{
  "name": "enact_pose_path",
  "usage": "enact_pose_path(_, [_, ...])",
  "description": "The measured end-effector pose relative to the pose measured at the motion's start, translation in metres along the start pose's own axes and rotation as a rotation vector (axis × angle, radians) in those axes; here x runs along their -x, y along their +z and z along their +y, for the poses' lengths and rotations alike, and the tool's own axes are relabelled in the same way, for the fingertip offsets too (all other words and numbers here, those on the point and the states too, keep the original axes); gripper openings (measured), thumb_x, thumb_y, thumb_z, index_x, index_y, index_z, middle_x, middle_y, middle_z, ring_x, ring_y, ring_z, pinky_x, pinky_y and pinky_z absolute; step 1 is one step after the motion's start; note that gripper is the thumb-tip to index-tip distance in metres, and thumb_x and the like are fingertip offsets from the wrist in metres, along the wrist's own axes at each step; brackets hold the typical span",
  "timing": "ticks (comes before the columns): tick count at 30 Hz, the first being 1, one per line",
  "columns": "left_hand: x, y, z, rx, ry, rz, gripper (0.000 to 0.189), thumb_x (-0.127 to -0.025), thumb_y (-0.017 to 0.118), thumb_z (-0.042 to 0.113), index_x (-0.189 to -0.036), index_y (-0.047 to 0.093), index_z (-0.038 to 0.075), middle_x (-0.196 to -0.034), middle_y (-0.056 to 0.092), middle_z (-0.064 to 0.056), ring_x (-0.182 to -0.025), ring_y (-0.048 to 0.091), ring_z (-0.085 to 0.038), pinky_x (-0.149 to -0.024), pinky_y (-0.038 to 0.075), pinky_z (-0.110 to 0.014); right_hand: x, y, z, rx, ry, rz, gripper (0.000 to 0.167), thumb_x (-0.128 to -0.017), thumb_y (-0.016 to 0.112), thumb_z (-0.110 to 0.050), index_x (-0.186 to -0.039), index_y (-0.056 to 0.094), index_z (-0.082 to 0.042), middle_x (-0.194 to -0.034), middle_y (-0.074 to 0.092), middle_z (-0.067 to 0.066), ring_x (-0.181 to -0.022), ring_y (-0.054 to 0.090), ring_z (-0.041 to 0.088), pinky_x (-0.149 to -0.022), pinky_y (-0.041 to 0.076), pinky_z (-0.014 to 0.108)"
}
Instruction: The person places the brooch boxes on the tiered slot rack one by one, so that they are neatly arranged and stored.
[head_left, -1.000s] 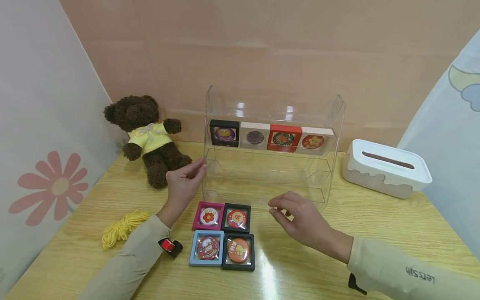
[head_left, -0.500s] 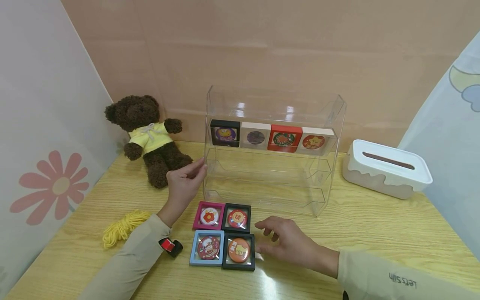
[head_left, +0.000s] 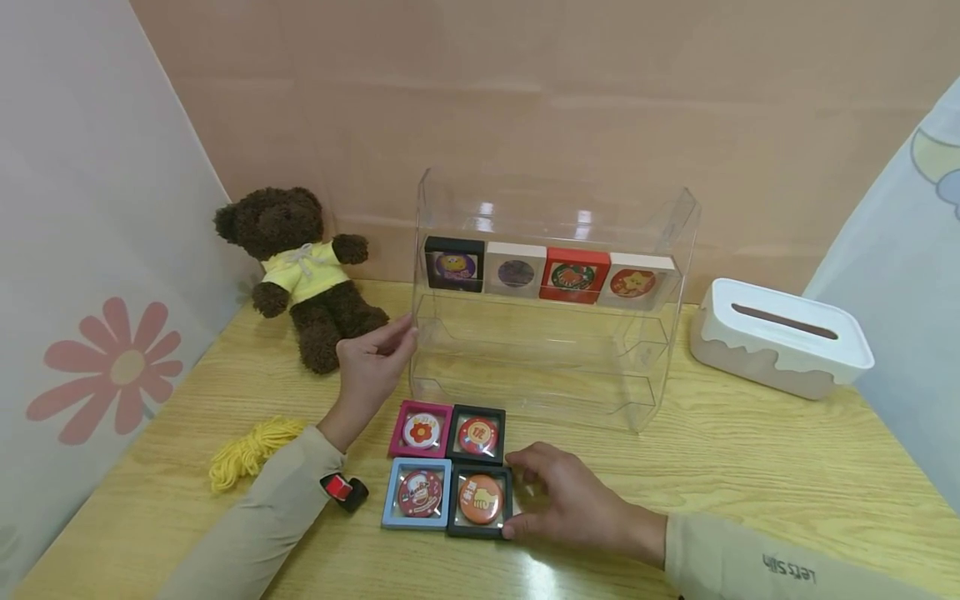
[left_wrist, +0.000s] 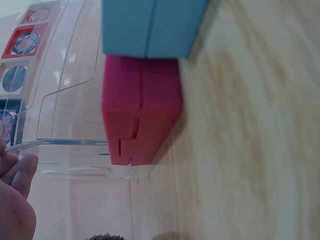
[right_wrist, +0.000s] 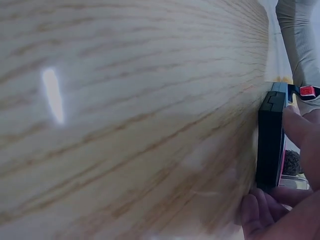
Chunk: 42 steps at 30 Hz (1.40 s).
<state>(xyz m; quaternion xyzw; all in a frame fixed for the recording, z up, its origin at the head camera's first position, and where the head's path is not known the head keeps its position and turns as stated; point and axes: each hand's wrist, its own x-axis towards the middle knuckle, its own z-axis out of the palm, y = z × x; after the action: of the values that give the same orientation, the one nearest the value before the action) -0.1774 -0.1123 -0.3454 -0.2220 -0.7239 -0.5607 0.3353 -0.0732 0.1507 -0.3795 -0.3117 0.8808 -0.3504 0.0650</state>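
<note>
- While pinching the side edge of the clear rack (head_left: 540,350) with the left hand (head_left: 372,371), probably for steadiness, held the right hand (head_left: 573,500) low over the table (head_left: 750,467).
- Had right thumb and fingers curved round the black thumbs-up frame (head_left: 481,500), thumb at the near corner, fingertips at the far one; could not tell how firmly.
- Had that frame just left of the right hand, flat, badge turned upward; nearly square, so without a plain long axis.
- Had the other black frame (head_left: 477,434), pink frame (head_left: 422,430) and blue frame (head_left: 417,493) grouped between both hands, presumably for easy reach.
- Had the rack's long axis running rightward from the left hand, open shelves facing back toward the wrists, likely for showing the row of four framed badges (head_left: 552,275) upright above.
</note>
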Motion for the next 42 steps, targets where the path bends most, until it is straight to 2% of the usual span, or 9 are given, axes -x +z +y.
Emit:
enact_pose_path(4, [0.002, 0.001, -0.019, 0.009, 0.006, 0.006, 0.021, -0.081, 0.068, -0.01, -0.102, 0.069, -0.011, -0.087, 0.068, -0.021, -0.074, 0.069, -0.018, -0.062, 0.053, -0.017, -0.001, 0.001, 0.001, 0.022, -0.003, -0.003, 0.07, -0.072, 0.078, -0.05, -0.119, 0.061, -0.001, -0.1, 0.058, -0.005, -0.087, 0.053, 0.012, -0.074, 0.048, 0.027])
enact_pose_path(7, [0.003, 0.002, -0.023, -0.001, 0.018, 0.011, 0.02, -0.081, 0.068, -0.01, -0.101, 0.07, -0.01, -0.086, 0.069, -0.02, -0.072, 0.07, -0.025, -0.061, 0.052, -0.016, -0.001, 0.001, 0.001, 0.015, 0.01, 0.001, 0.068, -0.071, 0.078, -0.05, -0.117, 0.062, -0.003, -0.1, 0.057, -0.006, -0.087, 0.052, 0.012, -0.074, 0.048, 0.027])
enact_pose_path(12, [0.0, 0.001, 0.0, -0.022, 0.018, 0.01, 0.019, -0.079, 0.066, -0.016, -0.098, 0.067, -0.016, -0.083, 0.067, -0.025, -0.07, 0.069, -0.028, -0.061, 0.052, -0.015, -0.002, 0.002, 0.0, -0.033, 0.043, 0.007, 0.062, -0.068, 0.082, -0.046, -0.112, 0.06, -0.009, -0.097, 0.056, -0.007, -0.085, 0.054, 0.012, -0.073, 0.048, 0.026])
enact_pose_path(16, [0.0, 0.001, 0.002, -0.018, 0.006, 0.004, 0.019, -0.079, 0.066, -0.016, -0.099, 0.067, -0.017, -0.083, 0.067, -0.026, -0.069, 0.069, -0.031, -0.061, 0.052, -0.015, -0.003, 0.001, -0.001, -0.092, 0.035, 0.038, 0.054, -0.066, 0.085, -0.038, -0.106, 0.059, -0.013, -0.094, 0.059, -0.009, -0.081, 0.056, 0.012, -0.07, 0.049, 0.027])
enact_pose_path(23, [0.0, 0.001, 0.0, -0.007, 0.01, 0.007, 0.02, -0.079, 0.066, -0.016, -0.099, 0.067, -0.016, -0.082, 0.067, -0.024, -0.069, 0.069, -0.03, -0.06, 0.052, -0.016, -0.004, 0.0, -0.003, -0.226, -0.1, 0.146, 0.028, -0.074, 0.082, -0.022, -0.092, 0.063, -0.012, -0.086, 0.064, -0.006, -0.075, 0.061, 0.011, -0.064, 0.054, 0.027])
enact_pose_path(30, [0.0, 0.001, 0.002, -0.004, -0.004, 0.004, 0.02, -0.079, 0.066, -0.016, -0.099, 0.066, -0.017, -0.083, 0.066, -0.026, -0.07, 0.068, -0.033, -0.061, 0.053, -0.017, -0.006, -0.005, -0.006, -0.338, -0.202, 0.168, 0.009, -0.083, 0.073, -0.008, -0.087, 0.066, -0.009, -0.085, 0.067, 0.002, -0.076, 0.063, 0.011, -0.057, 0.056, 0.028])
enact_pose_path(33, [0.001, 0.002, 0.0, -0.01, -0.006, 0.003, 0.02, -0.08, 0.065, -0.016, -0.099, 0.066, -0.017, -0.083, 0.066, -0.026, -0.07, 0.069, -0.031, -0.061, 0.053, -0.017, -0.006, -0.01, -0.004, -0.324, -0.259, 0.171, 0.009, -0.082, 0.072, -0.001, -0.086, 0.067, -0.007, -0.086, 0.068, 0.005, -0.076, 0.065, 0.012, -0.056, 0.056, 0.028])
enact_pose_path(39, [0.004, 0.002, -0.024, 0.01, -0.003, 0.009, 0.021, -0.081, 0.068, -0.01, -0.102, 0.069, -0.01, -0.085, 0.069, -0.02, -0.069, 0.069, -0.028, -0.059, 0.053, -0.017, -0.003, -0.029, 0.0, -0.285, -0.355, 0.144, 0.014, -0.08, 0.072, 0.006, -0.086, 0.068, -0.007, -0.091, 0.07, 0.01, -0.082, 0.068, 0.018, -0.055, 0.056, 0.027])
enact_pose_path(42, [0.006, 0.002, -0.033, 0.026, -0.004, 0.01, 0.021, -0.083, 0.069, -0.005, -0.104, 0.071, -0.005, -0.086, 0.07, -0.016, -0.07, 0.07, -0.026, -0.059, 0.053, -0.018, 0.0, -0.041, 0.002, -0.281, -0.365, 0.102, 0.015, -0.079, 0.072, 0.006, -0.085, 0.069, -0.008, -0.094, 0.07, 0.01, -0.085, 0.068, 0.02, -0.056, 0.056, 0.028])
